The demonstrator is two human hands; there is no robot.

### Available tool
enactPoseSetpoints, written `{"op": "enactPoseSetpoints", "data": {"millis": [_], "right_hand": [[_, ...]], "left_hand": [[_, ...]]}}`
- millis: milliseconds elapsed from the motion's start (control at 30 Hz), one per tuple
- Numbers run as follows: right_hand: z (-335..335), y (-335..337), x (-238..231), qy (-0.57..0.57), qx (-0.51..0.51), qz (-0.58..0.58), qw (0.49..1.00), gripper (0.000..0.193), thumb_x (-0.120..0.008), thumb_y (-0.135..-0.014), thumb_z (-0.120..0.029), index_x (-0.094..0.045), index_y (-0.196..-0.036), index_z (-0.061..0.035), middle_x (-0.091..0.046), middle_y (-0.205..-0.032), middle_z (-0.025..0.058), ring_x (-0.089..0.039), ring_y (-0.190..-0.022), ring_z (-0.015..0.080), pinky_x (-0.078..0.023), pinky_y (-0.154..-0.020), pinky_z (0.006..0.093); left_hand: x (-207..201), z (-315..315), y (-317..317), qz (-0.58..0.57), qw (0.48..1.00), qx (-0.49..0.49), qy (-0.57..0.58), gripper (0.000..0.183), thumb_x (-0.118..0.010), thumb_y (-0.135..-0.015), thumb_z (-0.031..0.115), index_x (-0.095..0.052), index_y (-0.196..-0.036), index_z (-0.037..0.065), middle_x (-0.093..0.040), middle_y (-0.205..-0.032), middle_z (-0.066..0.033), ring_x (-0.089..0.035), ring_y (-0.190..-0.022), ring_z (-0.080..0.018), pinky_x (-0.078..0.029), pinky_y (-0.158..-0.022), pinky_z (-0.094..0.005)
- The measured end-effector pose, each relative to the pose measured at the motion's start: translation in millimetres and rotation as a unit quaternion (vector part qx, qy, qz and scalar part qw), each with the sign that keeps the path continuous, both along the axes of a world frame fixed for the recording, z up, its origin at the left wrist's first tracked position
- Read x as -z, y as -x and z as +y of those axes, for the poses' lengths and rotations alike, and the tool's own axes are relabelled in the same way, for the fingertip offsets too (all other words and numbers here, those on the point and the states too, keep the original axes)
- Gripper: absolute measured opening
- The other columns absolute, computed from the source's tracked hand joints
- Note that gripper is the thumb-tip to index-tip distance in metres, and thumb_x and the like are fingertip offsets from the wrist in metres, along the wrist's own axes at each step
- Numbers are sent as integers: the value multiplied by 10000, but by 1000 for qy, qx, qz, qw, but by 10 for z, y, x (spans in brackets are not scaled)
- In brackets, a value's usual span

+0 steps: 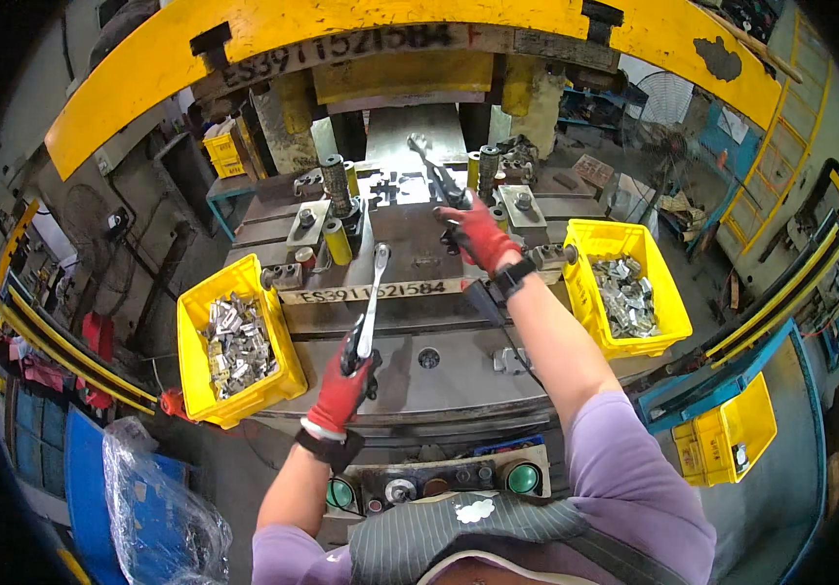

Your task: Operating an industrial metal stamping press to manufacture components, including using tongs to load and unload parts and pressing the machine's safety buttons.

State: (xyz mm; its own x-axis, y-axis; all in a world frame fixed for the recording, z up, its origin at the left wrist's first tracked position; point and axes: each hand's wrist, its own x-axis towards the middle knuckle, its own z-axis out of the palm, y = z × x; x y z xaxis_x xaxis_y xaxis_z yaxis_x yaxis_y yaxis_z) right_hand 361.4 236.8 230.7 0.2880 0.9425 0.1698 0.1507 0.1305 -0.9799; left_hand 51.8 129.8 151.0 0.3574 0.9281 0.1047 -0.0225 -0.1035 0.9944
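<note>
A heavy, yellow-topped press [405,83] fills the upper frame, flanked by a left yellow bin [288,370] and a right yellow bin [646,345], both holding metal pieces [624,292]. At centre, a person's red-gloved right hand [481,234] is closed around a blurred, silver-headed tool [429,164] slanting toward the upper frame. Lower and left of centre, the gloved left hand [341,390] grips a long silver tool [374,297], its rounded head up.

In red gloves [334,406], the left hand [345,382] holds a shiny wrench [373,302] and the right hand [480,234] holds a silver-topped tool [435,174], between two yellow bins [291,367] of metal bits [237,339].
</note>
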Motion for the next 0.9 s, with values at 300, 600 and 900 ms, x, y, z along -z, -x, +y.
{"op": "enactPoseSetpoints", "data": {"millis": [300, 600, 900], "right_hand": [[-1670, -8, 200, -74, 21, 25, 997, 275, -579, -798, -152, -506, -1059, -102, -548, -733, -2, -492, -547, 74, -388, -466, 209], [-3335, -507, 938, 71, 196, 278, 938, 274, -581, -765, -12, -491, -1015, -82, -516, -770, -14, -504, -639, 78, -401, -533, 208], [-3759, -1380, 1549, 92, 435, -109, 889, 167, -513, -867, -220, -539, -882, -56, -459, -590, 0, -435, -531, 99, -383, -491, 258]], "left_hand": [[-567, 1815, -809, 161, 978, 66, -115, 426, -586, -815, 218, -470, -1180, 31, -613, -904, -105, -550, -761, -172, -450, -740, -300], [-630, 1875, -1208, -56, 987, 125, 85, 94, -538, -828, 172, -538, -907, 121, -527, -668, 8, -474, -510, -88, -380, -422, -219], [-797, 692, -837, -122, 988, 73, 56, 98, -576, -822, 159, -538, -907, 130, -510, -681, 50, -429, -487, -42, -330, -404, -183]]}}
